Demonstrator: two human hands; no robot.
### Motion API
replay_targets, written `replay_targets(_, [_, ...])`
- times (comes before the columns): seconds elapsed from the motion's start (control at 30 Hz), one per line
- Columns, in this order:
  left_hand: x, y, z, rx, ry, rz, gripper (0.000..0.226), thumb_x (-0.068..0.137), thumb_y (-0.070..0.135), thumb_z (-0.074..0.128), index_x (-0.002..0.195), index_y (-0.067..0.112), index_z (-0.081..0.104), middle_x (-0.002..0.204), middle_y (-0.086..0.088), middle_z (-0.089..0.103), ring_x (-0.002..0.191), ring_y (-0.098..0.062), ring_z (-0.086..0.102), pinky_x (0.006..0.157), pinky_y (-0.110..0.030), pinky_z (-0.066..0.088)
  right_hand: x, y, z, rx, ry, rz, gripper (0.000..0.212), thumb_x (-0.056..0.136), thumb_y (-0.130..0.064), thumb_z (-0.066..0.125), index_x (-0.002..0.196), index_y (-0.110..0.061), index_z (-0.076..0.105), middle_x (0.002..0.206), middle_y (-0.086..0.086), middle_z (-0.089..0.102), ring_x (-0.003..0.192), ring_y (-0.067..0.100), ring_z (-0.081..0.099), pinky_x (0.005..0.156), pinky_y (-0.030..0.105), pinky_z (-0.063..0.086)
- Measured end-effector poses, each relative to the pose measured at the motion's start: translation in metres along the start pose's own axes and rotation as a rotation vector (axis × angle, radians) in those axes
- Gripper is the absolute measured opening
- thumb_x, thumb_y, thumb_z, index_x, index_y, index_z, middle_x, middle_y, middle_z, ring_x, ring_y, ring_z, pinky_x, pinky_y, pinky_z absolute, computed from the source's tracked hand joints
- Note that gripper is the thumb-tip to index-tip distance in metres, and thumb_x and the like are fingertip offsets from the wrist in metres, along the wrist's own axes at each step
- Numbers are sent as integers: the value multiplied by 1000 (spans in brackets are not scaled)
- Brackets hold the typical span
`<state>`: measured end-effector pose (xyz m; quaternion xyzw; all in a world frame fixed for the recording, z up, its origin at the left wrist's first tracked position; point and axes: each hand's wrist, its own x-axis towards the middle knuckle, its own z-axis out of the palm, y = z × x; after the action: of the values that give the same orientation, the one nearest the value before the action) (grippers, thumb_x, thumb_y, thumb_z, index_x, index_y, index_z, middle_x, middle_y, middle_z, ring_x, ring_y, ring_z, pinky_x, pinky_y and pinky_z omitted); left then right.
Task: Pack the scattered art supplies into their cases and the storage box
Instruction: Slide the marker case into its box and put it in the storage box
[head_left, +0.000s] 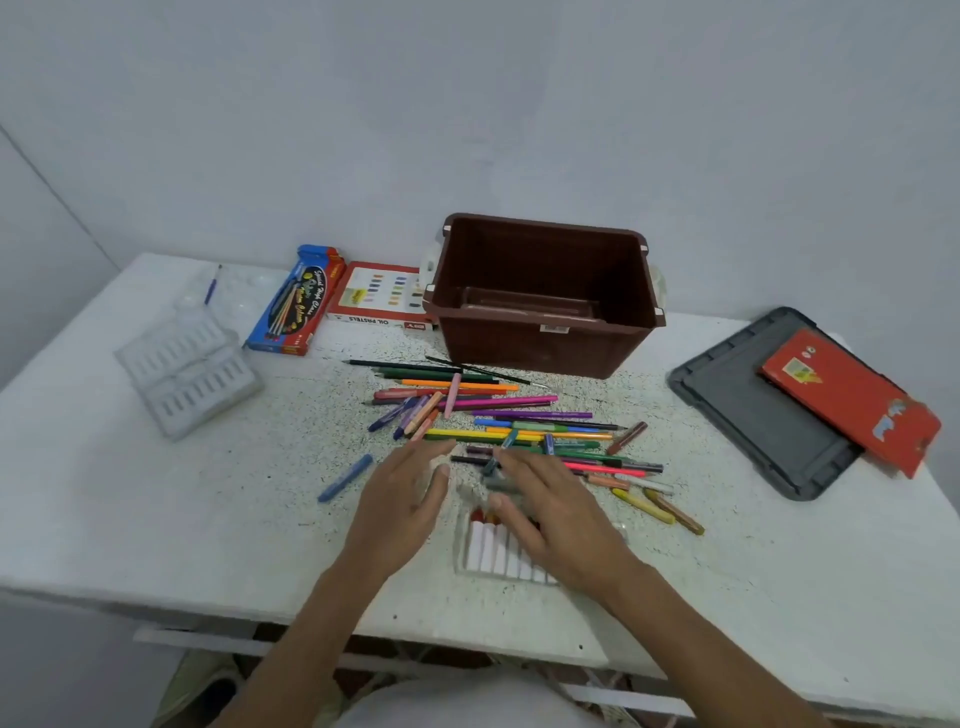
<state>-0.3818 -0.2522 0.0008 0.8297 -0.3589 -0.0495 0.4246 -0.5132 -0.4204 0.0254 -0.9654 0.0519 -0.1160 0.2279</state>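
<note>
Table: white speckled tabletop (156, 509), bearing everything listed.
Storage box: brown plastic tub (545, 332), open and upright at the far middle, just behind the pile.
Lid: dark grey plastic lid (748, 415), flat at the right, with a flat red carton (852, 400) lying partly on it.
Cases: blue paint carton (296, 301) and red-and-white oil pastels box (382, 301), side by side left of the tub. Clear ridged plastic insert (187, 364) lies further left.
Loose supplies: pile of coloured pencils, pens and crayons (498, 421) at the centre. One blue crayon (345, 477) lies apart at its left.
Near tray: clear plastic tray of white-wrapped sticks (488, 556), partly under the hands.
Left hand (410, 499): fingers straight and relaxed, beside the tray's far end.
Right hand (550, 509): laid over the tray, fingertips at a grey stick (506, 486). Whether it grasps the stick cannot be told.
</note>
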Motion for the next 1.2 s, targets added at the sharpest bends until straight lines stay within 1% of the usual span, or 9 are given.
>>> replay_targets(0.23, [42,-37,-58,70,200,-46,26,95,10,58,120,16,65,116,2,66,105,-11,59,89,-25,45,87,-30,9,199,-206,82,62,102,-54,33,156,-29,20,154,-1,39,140,17,35,115,40,33])
replay_targets(0.37, [68,-76,-96,212,231,-144,29,94,13,59,123,13,64,122,-5,64,112,-20,57,95,-26,38,142,-53,23,312,-264,122,59,102,-51,36,155,-27,27,143,-1,53,124,22,54,118,47,25])
replay_targets(0.43, [84,-97,-116,292,239,-200,31,92,17,60,123,13,63,124,-9,61,114,-26,55,94,-30,36,175,-63,36,371,-261,128,58,103,-49,38,154,-22,30,143,2,53,119,25,59,114,48,34])
replay_targets(0.5, [100,-112,-130,364,239,-238,37,90,27,58,124,13,62,126,-12,58,114,-30,53,93,-38,39,203,-71,46,403,-260,131,57,104,-44,40,154,-18,31,145,7,51,125,23,55,105,35,42])
replay_targets(0.7, [145,-156,-156,592,141,-283,67,78,61,53,124,12,59,124,-10,61,116,-30,56,101,-47,35,284,-91,80,528,-216,263,46,106,-34,39,148,-16,41,145,7,51,126,17,51,94,22,35])
replay_targets(0.83, [164,-168,-150,731,74,-284,78,75,76,48,118,11,59,113,-10,65,109,-31,59,102,-51,36,322,-94,102,654,-174,395,34,104,-24,43,135,-11,52,134,6,57,112,10,52,78,18,43])
replay_targets(1.0, [173,-171,-142,755,65,-253,68,78,65,62,111,6,59,106,-15,66,103,-34,60,98,-48,38,350,-99,121,928,-93,650,17,101,-15,49,116,-11,56,116,11,66,97,18,67,76,29,60])
replay_targets(1.1, [175,-170,-139,700,62,-333,69,78,62,64,121,10,54,118,-13,61,111,-32,53,93,-43,38,354,-103,121,1108,-37,751,16,101,-12,52,116,-7,55,106,13,71,83,19,71,64,25,59])
replay_targets(1.2, [180,-164,-143,612,33,-418,82,74,62,68,137,15,41,129,-12,52,119,-31,46,98,-43,35,354,-102,122,1171,-19,777,17,99,-11,54,115,-6,58,102,13,73,87,26,73,72,35,62])
